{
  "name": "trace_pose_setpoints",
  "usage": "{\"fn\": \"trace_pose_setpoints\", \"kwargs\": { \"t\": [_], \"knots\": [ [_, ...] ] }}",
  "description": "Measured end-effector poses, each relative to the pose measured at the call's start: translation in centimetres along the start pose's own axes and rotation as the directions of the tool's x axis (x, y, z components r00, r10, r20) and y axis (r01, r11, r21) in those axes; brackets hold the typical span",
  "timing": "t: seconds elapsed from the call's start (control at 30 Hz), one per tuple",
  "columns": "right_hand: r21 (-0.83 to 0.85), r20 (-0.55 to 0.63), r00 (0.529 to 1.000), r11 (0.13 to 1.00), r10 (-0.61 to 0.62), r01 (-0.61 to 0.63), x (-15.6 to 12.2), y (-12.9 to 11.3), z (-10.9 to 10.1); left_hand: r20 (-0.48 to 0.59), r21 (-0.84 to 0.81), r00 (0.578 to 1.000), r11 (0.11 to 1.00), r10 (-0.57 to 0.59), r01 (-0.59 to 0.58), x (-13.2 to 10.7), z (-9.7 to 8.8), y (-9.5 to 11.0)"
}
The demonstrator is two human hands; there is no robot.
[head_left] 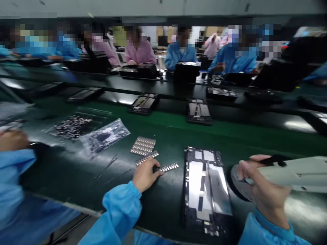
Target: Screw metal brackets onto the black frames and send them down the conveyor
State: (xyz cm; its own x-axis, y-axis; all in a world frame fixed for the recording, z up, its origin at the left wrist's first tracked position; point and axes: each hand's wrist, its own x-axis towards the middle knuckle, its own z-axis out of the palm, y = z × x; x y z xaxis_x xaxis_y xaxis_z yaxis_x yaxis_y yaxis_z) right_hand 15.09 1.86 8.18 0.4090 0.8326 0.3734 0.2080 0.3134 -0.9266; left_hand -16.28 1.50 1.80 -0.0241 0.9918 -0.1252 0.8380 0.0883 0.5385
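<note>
My left hand (145,174) has its fingers and thumb closed around the near end of a thin strip of small metallic parts (169,167), low over the green bench. Just beyond its fingers lie another such strip (150,156) and a sheet of the same parts (143,145). To the right, a flat tablet-like device with its inside showing (201,190) lies on the bench. My right hand (270,195) is right of that device, fingers bent and closed beside a round grey base (241,182) and a pale panel (301,173). What it grips is blurred.
A clear bag (106,136) and a pile of small dark parts (71,126) lie at the left. Tweezers-like tools (107,166) are nearer. Open devices (144,103) (198,111) stand along the line. A co-worker's hand (14,140) is at far left; more people sit opposite.
</note>
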Motion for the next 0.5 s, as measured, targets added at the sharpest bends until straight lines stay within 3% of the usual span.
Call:
{"fn": "trace_pose_setpoints", "kwargs": {
  "t": [0.13, 0.27, 0.37, 0.5],
  "knots": [
    [0.091, -0.145, 0.989, 0.996, 0.026, -0.013, 1.1, 2.8, -3.5, 0.196, -0.233, 0.98, 0.968, -0.045, 0.091, 0.9, -0.5, -0.6],
    [-0.005, -0.166, 0.986, 0.999, 0.03, -0.032, 1.3, 5.2, -4.0, 0.37, -0.376, 0.929, 0.908, -0.034, 0.183, 1.6, -1.3, -0.7],
    [-0.034, -0.13, 0.991, 0.999, 0.026, -0.03, 1.4, 5.9, -3.5, 0.331, -0.266, 0.944, 0.961, 0.013, 0.08, 1.8, -1.6, -0.7],
    [-0.022, -0.136, 0.99, 0.999, 0.036, -0.039, 1.6, 6.2, -3.0, 0.152, -0.074, 0.977, 0.987, 0.15, -0.141, 1.4, -1.3, -0.8]
  ]
}}
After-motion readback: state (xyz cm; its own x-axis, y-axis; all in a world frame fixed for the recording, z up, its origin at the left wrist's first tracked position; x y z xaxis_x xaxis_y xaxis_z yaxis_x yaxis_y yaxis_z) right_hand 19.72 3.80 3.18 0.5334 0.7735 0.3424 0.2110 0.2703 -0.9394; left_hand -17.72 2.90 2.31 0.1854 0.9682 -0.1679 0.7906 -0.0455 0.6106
